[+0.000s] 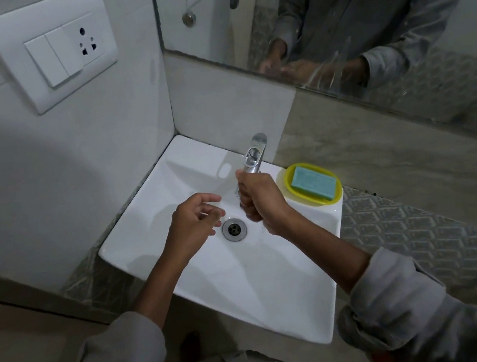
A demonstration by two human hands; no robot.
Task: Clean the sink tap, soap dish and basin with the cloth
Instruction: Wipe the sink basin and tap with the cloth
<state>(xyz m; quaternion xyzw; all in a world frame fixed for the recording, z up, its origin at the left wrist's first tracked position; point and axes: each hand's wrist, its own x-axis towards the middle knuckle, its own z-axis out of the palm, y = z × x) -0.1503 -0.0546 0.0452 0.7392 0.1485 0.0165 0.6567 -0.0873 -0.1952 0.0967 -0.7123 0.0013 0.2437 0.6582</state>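
Grey sleeves (397, 311) frame the basin (273, 281). Right hand (261, 202) grips the tap (253, 156) spout; left hand (197, 219) hovers open beside the drain (234, 229). Soap (314, 183) lies in its dish (285, 179) on the rim.

Open basin (273, 281) front; tap (253, 155) and soap dish (333, 196) behind.

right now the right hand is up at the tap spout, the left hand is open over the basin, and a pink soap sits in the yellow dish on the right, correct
Not quite: the soap is blue-green, not pink, as the head view shows. The rest holds: the right hand is up at the tap spout, the left hand is open over the basin, and the soap sits in the yellow dish on the right.
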